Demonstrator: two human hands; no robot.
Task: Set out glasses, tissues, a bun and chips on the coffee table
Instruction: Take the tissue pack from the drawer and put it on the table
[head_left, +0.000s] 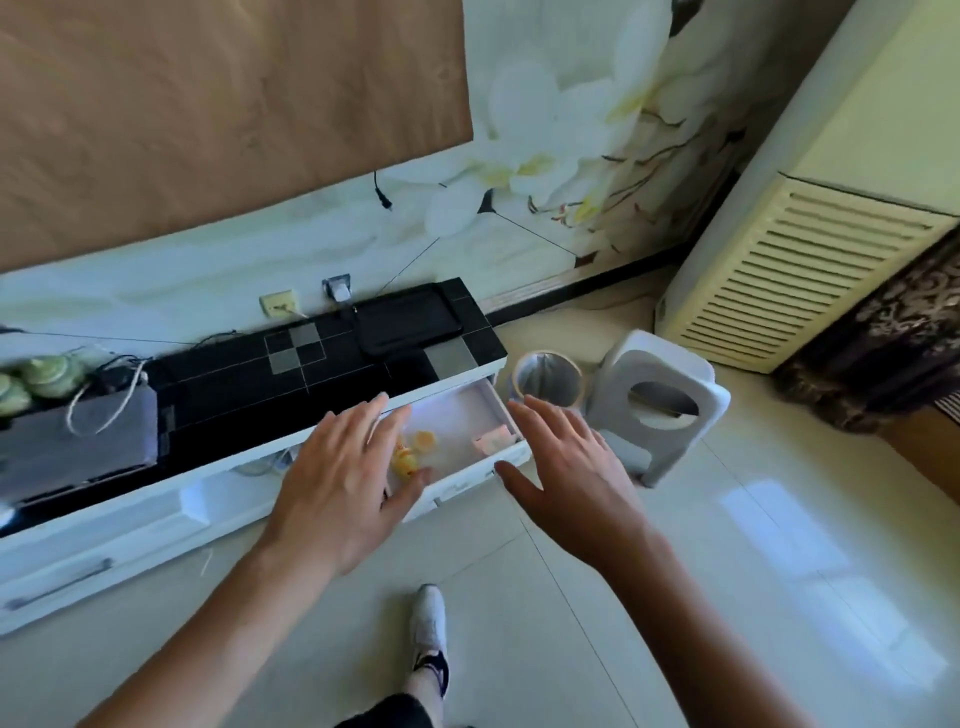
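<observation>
A white drawer (467, 480) stands pulled out from the low TV cabinet. Inside lie a round yellow bun (425, 441), a yellow chips packet (404, 461) partly hidden by my left fingers, and a small pink tissue pack (492, 440). My left hand (345, 483) hovers over the drawer's left half, fingers spread and straight, holding nothing. My right hand (563, 475) hangs over the drawer's right front corner, fingers also spread and empty. No glasses are in view.
The cabinet's black tiled top (291, 374) carries a black tray (410, 325), a grey box (72, 441) and green teaware (41, 376). A round bin (548, 378) and a white plastic stool (657, 402) stand right of the drawer. A cream radiator cover (800, 270) lies beyond.
</observation>
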